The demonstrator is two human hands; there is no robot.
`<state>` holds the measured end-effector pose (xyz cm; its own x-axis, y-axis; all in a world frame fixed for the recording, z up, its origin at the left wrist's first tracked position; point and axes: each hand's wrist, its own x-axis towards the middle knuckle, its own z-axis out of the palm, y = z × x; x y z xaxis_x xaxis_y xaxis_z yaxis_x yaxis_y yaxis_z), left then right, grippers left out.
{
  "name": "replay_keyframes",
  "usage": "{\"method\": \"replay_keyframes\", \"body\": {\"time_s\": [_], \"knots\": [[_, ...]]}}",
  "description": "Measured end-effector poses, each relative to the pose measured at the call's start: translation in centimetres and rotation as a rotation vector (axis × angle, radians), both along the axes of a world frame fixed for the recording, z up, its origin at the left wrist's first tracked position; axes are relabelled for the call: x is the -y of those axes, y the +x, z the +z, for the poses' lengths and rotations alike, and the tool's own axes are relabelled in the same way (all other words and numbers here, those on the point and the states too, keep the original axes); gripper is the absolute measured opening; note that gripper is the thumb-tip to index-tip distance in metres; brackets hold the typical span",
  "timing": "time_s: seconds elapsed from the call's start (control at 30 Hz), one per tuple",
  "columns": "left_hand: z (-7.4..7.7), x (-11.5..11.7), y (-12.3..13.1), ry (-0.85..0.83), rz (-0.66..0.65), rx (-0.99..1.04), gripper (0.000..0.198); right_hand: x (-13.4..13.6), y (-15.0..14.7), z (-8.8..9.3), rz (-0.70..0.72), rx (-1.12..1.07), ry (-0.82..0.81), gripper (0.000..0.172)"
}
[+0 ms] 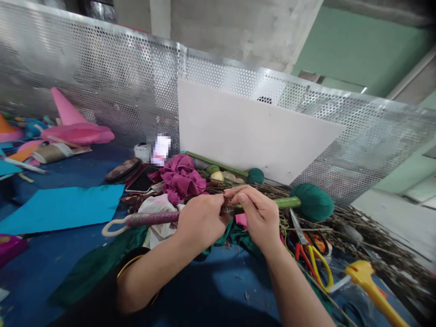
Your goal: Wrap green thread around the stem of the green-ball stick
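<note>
A long stick, wrapped in purple-grey material at its left part (153, 219) and green at its right, lies across in front of me. A pale loop (114, 227) sticks out of its left end; a dark green ball (312, 202) is at its right end. My left hand (204, 220) is closed around the wrapped middle of the stick. Right beside it, my right hand (257, 213) is closed, thumb and fingers pinched together over the stick near the left fingertips. What the pinch holds is too small to make out.
Scissors (315, 259) and a yellow glue gun (368, 281) lie at right beside dry twigs (374, 236). Purple cloth (182, 177), a lit phone (161, 150) and a blue sheet (68, 206) are leftward. A white board (252, 131) leans against the perforated metal panel (129, 72) behind.
</note>
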<state>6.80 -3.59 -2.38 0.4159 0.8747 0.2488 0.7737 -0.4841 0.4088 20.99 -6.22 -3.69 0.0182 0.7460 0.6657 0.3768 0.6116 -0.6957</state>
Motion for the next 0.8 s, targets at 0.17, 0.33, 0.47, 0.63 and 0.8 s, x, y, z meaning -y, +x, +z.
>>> {"method": "replay_keyframes", "body": {"time_s": [0.17,0.33,0.47,0.63,0.8], "knots": [[-0.3,0.4,0.1,0.071,-0.014,-0.053,0.018,-0.4,0.5,0.0,-0.117,0.059,-0.041,0.025],[-0.8,0.5,0.3,0.199,-0.095,-0.152,0.022,-0.7,1.3,0.1,-0.137,0.101,-0.129,0.026],[-1.4,0.5,0.4,0.374,-0.189,-0.164,0.028,-0.7,1.6,0.4,-0.146,0.117,-0.207,0.028],[-1.9,0.2,0.4,0.553,-0.314,-0.118,0.025,-0.9,1.9,0.3,-0.130,0.060,-0.248,0.028],[-1.8,0.1,0.4,0.563,-0.331,-0.104,0.021,-1.1,1.7,0.3,-0.145,0.043,-0.301,0.027]]}}
